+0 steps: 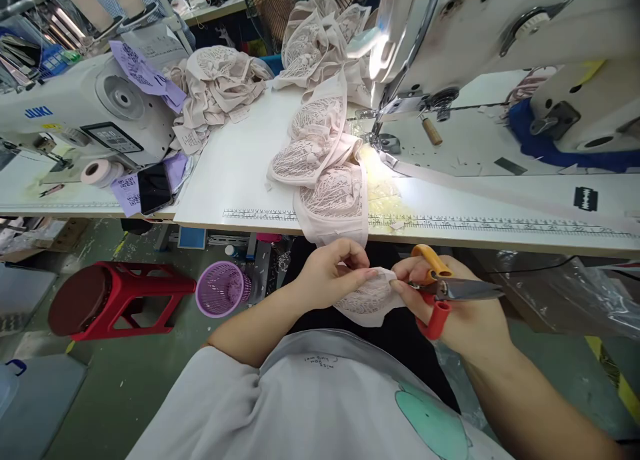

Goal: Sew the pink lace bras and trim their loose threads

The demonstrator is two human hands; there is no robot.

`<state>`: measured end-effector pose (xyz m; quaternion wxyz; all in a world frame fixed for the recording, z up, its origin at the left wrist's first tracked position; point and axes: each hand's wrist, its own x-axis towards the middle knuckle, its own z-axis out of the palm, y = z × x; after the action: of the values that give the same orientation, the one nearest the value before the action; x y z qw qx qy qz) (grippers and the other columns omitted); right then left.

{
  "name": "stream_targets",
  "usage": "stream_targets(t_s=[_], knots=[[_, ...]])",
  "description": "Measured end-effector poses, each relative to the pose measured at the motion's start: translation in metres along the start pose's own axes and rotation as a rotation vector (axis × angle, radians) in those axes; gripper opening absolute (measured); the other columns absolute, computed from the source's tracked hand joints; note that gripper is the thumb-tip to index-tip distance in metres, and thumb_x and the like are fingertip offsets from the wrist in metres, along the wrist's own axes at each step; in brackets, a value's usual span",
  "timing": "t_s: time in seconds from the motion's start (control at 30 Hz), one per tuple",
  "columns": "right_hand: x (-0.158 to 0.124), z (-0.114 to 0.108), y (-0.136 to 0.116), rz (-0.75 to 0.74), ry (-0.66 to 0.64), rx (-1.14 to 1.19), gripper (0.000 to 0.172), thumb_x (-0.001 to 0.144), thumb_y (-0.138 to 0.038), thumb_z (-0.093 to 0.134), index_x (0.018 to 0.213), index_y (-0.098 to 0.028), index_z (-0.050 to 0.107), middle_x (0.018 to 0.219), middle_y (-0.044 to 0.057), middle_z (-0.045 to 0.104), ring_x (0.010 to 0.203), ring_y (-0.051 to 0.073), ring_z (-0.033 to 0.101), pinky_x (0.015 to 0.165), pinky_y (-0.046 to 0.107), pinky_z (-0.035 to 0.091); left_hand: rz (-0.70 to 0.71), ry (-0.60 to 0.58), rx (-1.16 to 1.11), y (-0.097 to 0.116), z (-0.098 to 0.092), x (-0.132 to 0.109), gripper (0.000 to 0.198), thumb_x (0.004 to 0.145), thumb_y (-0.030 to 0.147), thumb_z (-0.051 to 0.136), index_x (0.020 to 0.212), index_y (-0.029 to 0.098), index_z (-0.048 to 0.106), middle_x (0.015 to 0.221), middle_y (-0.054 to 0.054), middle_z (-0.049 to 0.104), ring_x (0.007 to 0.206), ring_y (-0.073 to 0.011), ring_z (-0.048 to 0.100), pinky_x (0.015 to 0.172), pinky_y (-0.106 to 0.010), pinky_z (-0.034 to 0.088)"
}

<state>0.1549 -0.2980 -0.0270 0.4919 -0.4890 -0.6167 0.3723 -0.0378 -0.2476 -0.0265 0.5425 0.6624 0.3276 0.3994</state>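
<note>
A pale pink lace bra cup [373,299] hangs over my lap between both hands. My left hand [337,273] is closed, pinching the upper edge of this cup. The scissors [440,288], with orange and red handles, lie in my right hand [463,313], blades pointing right. The thumb and fingertips of that hand also pinch the cup's right edge. More joined lace bra cups [333,200] run from my left hand up over the table edge to the sewing machine needle area [377,133].
Heaps of lace bras [220,80] lie at the back of the white table [225,173]. A second sewing machine [90,107] and a phone [154,188] are at left. A razor blade [585,199] lies at right. Below are a red stool [120,300] and a purple basket [223,289].
</note>
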Motion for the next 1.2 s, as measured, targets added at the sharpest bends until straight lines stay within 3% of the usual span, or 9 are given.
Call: stream_targets(t_s=[0.2,0.4,0.5,0.63,0.8,0.97,1.03,1.13,1.2], knots=[[0.002,-0.001,-0.002,0.005,-0.008,-0.053,0.02,0.086,-0.033,0.067,0.079,-0.026,0.049,0.077,0.001,0.067,0.061,0.016,0.062,0.051,0.027,0.052,-0.101,-0.094,-0.089,0.003,-0.002,0.004,0.041,0.084,0.053,0.07,0.082,0.013,0.062,0.073,-0.002,0.058,0.06,-0.0071,0.05,0.053,-0.02,0.043],[0.003,-0.002,0.003,0.083,0.016,-0.051,0.02,0.079,-0.031,0.068,0.077,-0.025,0.049,0.075,0.001,0.065,0.059,0.014,0.057,0.051,0.026,0.048,0.03,-0.215,0.056,0.009,-0.009,0.019,0.034,0.09,0.046,0.065,0.083,0.013,0.068,0.076,-0.005,0.062,0.065,-0.0112,0.057,0.057,-0.023,0.047],[0.004,-0.004,0.005,0.08,0.037,-0.051,0.02,0.077,-0.031,0.068,0.076,-0.024,0.049,0.075,0.0,0.064,0.06,0.014,0.057,0.052,0.026,0.049,0.172,-0.26,0.229,0.006,-0.013,0.039,0.033,0.098,0.042,0.051,0.092,0.015,0.069,0.086,-0.009,0.068,0.079,-0.0163,0.064,0.073,-0.03,0.054],[0.004,-0.01,0.003,0.046,0.076,-0.054,0.018,0.078,-0.028,0.068,0.078,-0.024,0.05,0.074,-0.001,0.063,0.06,0.014,0.057,0.051,0.024,0.047,0.243,-0.248,0.752,-0.002,-0.021,0.072,0.027,0.098,0.033,0.048,0.101,0.016,0.068,0.107,-0.013,0.066,0.102,-0.0235,0.062,0.092,-0.042,0.052],[0.005,-0.017,-0.002,0.017,0.098,-0.026,0.019,0.08,-0.03,0.069,0.078,-0.024,0.051,0.074,-0.001,0.062,0.06,0.014,0.057,0.052,0.025,0.047,0.084,-0.142,1.18,-0.01,-0.076,0.092,0.014,0.092,0.029,0.056,0.092,0.018,0.066,0.105,-0.01,0.064,0.102,-0.0254,0.06,0.091,-0.044,0.052],[0.01,-0.013,0.001,0.032,0.067,-0.031,0.016,0.081,-0.03,0.065,0.077,-0.024,0.051,0.077,0.002,0.065,0.064,0.017,0.06,0.054,0.028,0.049,0.065,0.095,1.205,0.008,-0.132,0.078,0.01,0.088,0.025,0.058,0.092,0.018,0.063,0.101,-0.011,0.066,0.105,-0.0279,0.062,0.095,-0.049,0.052],[0.013,-0.008,0.0,0.037,0.039,-0.061,0.013,0.081,-0.03,0.063,0.077,-0.024,0.051,0.077,0.003,0.067,0.062,0.017,0.058,0.053,0.029,0.048,0.224,0.043,1.039,0.023,-0.123,0.064,0.018,0.093,0.033,0.055,0.103,0.02,0.063,0.108,-0.01,0.069,0.108,-0.0252,0.063,0.098,-0.045,0.052],[0.017,0.0,-0.007,0.024,-0.004,-0.111,0.011,0.081,-0.031,0.063,0.079,-0.024,0.056,0.072,0.001,0.066,0.058,0.016,0.056,0.053,0.029,0.046,0.315,-0.347,0.757,0.042,-0.084,0.049,0.038,0.093,0.047,0.06,0.12,0.02,0.058,0.122,-0.013,0.068,0.113,-0.0236,0.064,0.098,-0.039,0.052],[0.019,0.004,-0.011,0.012,-0.025,-0.142,0.013,0.081,-0.035,0.064,0.079,-0.024,0.056,0.07,0.0,0.064,0.057,0.016,0.056,0.053,0.029,0.046,0.292,-0.5,0.685,0.048,-0.058,0.048,0.039,0.09,0.052,0.061,0.11,0.017,0.06,0.109,-0.013,0.07,0.102,-0.0233,0.066,0.09,-0.037,0.053]])
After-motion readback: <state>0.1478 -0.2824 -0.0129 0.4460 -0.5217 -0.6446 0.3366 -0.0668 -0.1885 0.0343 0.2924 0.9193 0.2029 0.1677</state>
